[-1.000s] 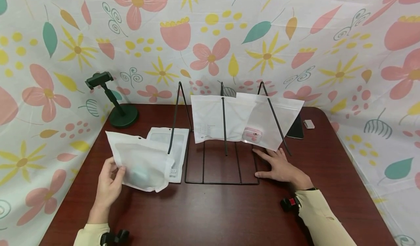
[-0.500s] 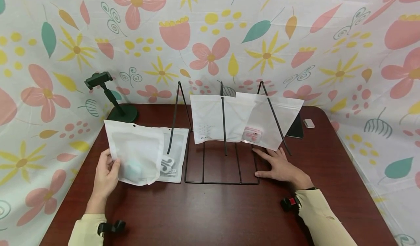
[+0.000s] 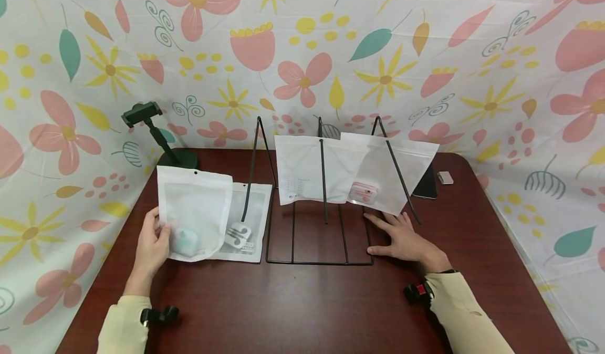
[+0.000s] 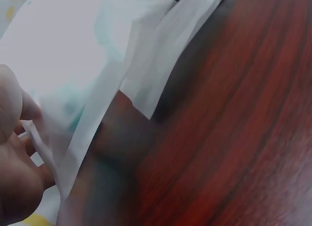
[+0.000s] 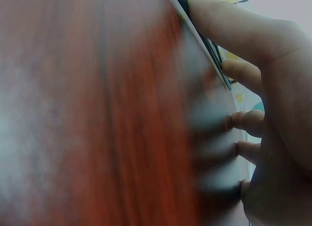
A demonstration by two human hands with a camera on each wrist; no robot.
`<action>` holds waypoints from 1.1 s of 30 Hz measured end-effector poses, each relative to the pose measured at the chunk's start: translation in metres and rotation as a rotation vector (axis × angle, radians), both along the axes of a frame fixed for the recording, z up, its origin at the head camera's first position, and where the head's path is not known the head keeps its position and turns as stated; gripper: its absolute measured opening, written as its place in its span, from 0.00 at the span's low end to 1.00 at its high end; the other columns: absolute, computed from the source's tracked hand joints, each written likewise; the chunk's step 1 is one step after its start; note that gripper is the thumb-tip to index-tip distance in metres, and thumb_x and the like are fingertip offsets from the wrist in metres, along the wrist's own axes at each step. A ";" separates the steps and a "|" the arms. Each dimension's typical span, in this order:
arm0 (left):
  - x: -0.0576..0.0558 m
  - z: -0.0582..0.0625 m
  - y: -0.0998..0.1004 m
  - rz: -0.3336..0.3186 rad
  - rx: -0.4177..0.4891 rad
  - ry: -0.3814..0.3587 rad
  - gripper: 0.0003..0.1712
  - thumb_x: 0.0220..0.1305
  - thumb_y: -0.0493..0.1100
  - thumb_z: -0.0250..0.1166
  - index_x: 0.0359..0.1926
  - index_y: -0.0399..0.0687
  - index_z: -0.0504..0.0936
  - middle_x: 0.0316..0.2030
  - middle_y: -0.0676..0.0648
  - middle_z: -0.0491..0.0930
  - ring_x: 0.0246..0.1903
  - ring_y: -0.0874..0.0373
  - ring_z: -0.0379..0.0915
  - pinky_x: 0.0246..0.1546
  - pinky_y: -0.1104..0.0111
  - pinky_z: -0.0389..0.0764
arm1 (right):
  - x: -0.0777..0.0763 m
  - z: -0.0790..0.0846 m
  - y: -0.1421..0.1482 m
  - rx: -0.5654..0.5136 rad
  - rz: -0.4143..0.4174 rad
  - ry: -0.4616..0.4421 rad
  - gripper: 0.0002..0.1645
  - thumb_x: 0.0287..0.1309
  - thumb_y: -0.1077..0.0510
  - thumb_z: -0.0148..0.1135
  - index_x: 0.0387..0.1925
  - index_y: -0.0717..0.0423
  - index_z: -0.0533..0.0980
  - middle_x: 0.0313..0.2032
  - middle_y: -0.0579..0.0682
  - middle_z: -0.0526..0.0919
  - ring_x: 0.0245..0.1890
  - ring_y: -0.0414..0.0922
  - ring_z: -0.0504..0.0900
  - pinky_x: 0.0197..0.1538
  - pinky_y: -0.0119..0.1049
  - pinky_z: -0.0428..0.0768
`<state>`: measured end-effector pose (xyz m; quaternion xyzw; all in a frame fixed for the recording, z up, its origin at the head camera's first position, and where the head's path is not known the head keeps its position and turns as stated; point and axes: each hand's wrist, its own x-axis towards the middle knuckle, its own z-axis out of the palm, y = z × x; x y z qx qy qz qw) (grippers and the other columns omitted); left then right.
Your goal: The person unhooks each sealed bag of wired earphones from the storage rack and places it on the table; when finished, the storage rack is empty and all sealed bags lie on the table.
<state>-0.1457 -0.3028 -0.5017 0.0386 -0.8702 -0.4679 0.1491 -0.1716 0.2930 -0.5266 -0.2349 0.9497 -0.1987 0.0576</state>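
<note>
My left hand [image 3: 151, 243] pinches the left edge of a white zip pouch [image 3: 196, 199], thumb in front. A pale teal item [image 3: 186, 241] shows through its lower part. The pouch stands tilted up and overlaps a second, grey-white pouch [image 3: 253, 212] lying on the table, in which white wired earphones [image 3: 238, 234] show. My right hand [image 3: 404, 238] rests with spread fingers at the right side of a black wire rack's base [image 3: 320, 263]. From the rack hang a white pouch [image 3: 299, 165] and a translucent pouch [image 3: 402, 167] with a pink item [image 3: 363, 193] inside.
A dark green phone stand [image 3: 179, 159] is at the back left of the brown table [image 3: 293, 312]. Behind the rack's right side lie a dark phone [image 3: 427, 187] and a small white block [image 3: 445, 178]. A floral cloth [image 3: 302, 33] hangs behind the table.
My left hand has shifted slightly up, turning the held pouch more upright and drawing it away from the rack. The earphones in the pouch behind now show. My right hand has stayed in place.
</note>
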 end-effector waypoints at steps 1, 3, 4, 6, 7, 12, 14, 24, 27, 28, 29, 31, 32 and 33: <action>-0.001 -0.001 -0.001 -0.001 -0.016 -0.022 0.24 0.73 0.33 0.45 0.68 0.38 0.61 0.53 0.33 0.77 0.44 0.77 0.67 0.40 0.84 0.68 | 0.000 0.000 0.000 0.003 -0.003 -0.004 0.53 0.49 0.31 0.68 0.72 0.45 0.62 0.72 0.64 0.55 0.69 0.68 0.52 0.66 0.71 0.41; -0.003 -0.003 -0.003 0.000 -0.041 -0.060 0.24 0.74 0.35 0.45 0.69 0.39 0.59 0.55 0.33 0.77 0.44 0.75 0.67 0.39 0.83 0.68 | 0.000 -0.001 0.001 0.009 -0.008 -0.007 0.53 0.49 0.30 0.68 0.72 0.44 0.61 0.72 0.63 0.55 0.70 0.68 0.51 0.67 0.71 0.41; -0.004 -0.004 -0.005 0.000 -0.049 -0.074 0.25 0.74 0.36 0.44 0.69 0.40 0.59 0.55 0.33 0.77 0.45 0.73 0.68 0.39 0.83 0.68 | 0.000 -0.002 0.001 0.010 -0.007 -0.004 0.53 0.49 0.30 0.67 0.72 0.44 0.61 0.72 0.63 0.55 0.70 0.68 0.51 0.67 0.71 0.42; -0.007 -0.005 -0.006 0.003 -0.052 -0.099 0.25 0.74 0.36 0.44 0.69 0.40 0.58 0.55 0.33 0.77 0.46 0.65 0.70 0.39 0.80 0.69 | -0.001 -0.002 0.001 0.009 -0.007 0.004 0.53 0.48 0.30 0.68 0.72 0.44 0.61 0.72 0.63 0.56 0.70 0.68 0.51 0.67 0.70 0.42; -0.008 -0.006 -0.007 0.005 -0.050 -0.109 0.25 0.74 0.36 0.43 0.69 0.40 0.58 0.54 0.33 0.77 0.47 0.61 0.71 0.39 0.78 0.70 | -0.001 -0.002 0.002 0.003 -0.005 0.010 0.53 0.48 0.30 0.68 0.72 0.44 0.62 0.71 0.63 0.56 0.70 0.68 0.51 0.66 0.71 0.42; -0.016 -0.008 -0.010 -0.009 -0.058 -0.192 0.27 0.74 0.36 0.40 0.71 0.40 0.56 0.58 0.28 0.73 0.54 0.41 0.70 0.47 0.55 0.73 | -0.001 -0.003 0.001 0.001 0.002 0.031 0.52 0.48 0.31 0.69 0.71 0.45 0.63 0.71 0.61 0.57 0.69 0.66 0.51 0.66 0.71 0.43; -0.018 -0.009 -0.011 -0.013 -0.061 -0.228 0.28 0.73 0.35 0.39 0.72 0.39 0.54 0.60 0.26 0.70 0.56 0.37 0.67 0.48 0.47 0.70 | -0.001 -0.003 0.002 0.006 0.002 0.025 0.53 0.48 0.31 0.68 0.72 0.45 0.62 0.71 0.61 0.57 0.69 0.66 0.51 0.66 0.70 0.43; -0.024 -0.004 -0.005 0.064 -0.160 -0.361 0.30 0.71 0.34 0.38 0.73 0.37 0.52 0.64 0.25 0.64 0.61 0.31 0.63 0.57 0.40 0.65 | 0.000 0.000 0.001 0.012 -0.006 -0.034 0.54 0.48 0.29 0.67 0.73 0.43 0.60 0.72 0.62 0.55 0.72 0.65 0.49 0.68 0.69 0.41; -0.024 -0.003 -0.003 0.078 -0.225 -0.366 0.29 0.70 0.35 0.38 0.72 0.34 0.53 0.62 0.23 0.65 0.59 0.30 0.64 0.57 0.40 0.66 | -0.001 -0.001 0.001 0.014 -0.007 -0.030 0.54 0.48 0.29 0.67 0.73 0.42 0.60 0.73 0.62 0.54 0.72 0.66 0.48 0.67 0.70 0.41; -0.023 -0.003 -0.002 0.081 -0.242 -0.368 0.29 0.70 0.35 0.38 0.71 0.34 0.52 0.61 0.23 0.65 0.59 0.29 0.65 0.56 0.40 0.67 | 0.000 -0.001 0.001 0.014 -0.008 -0.027 0.54 0.48 0.29 0.67 0.73 0.42 0.61 0.73 0.62 0.54 0.72 0.67 0.48 0.67 0.70 0.41; -0.023 -0.002 -0.002 0.084 -0.260 -0.371 0.29 0.70 0.35 0.38 0.71 0.33 0.53 0.61 0.22 0.65 0.58 0.29 0.65 0.55 0.40 0.67 | 0.000 -0.002 0.001 0.014 -0.008 -0.026 0.53 0.48 0.29 0.67 0.73 0.42 0.61 0.73 0.62 0.54 0.72 0.67 0.48 0.67 0.70 0.41; -0.023 -0.002 -0.001 0.088 -0.289 -0.392 0.30 0.70 0.35 0.39 0.72 0.34 0.52 0.60 0.22 0.66 0.57 0.28 0.66 0.54 0.40 0.68 | 0.000 -0.002 0.002 0.013 -0.008 -0.024 0.53 0.48 0.29 0.67 0.72 0.43 0.61 0.72 0.61 0.55 0.72 0.67 0.48 0.67 0.70 0.41; -0.023 -0.001 -0.001 0.089 -0.304 -0.408 0.30 0.70 0.35 0.39 0.72 0.34 0.52 0.60 0.22 0.66 0.56 0.28 0.66 0.53 0.40 0.69 | 0.000 -0.002 0.002 0.012 -0.008 -0.024 0.53 0.48 0.30 0.68 0.72 0.43 0.61 0.72 0.61 0.55 0.71 0.67 0.49 0.67 0.70 0.41; -0.023 0.000 -0.001 0.090 -0.319 -0.427 0.31 0.70 0.35 0.40 0.72 0.35 0.52 0.61 0.22 0.66 0.56 0.27 0.66 0.52 0.39 0.69 | 0.000 -0.002 0.002 0.010 -0.009 -0.023 0.54 0.48 0.30 0.68 0.72 0.43 0.61 0.72 0.61 0.55 0.71 0.66 0.49 0.67 0.70 0.41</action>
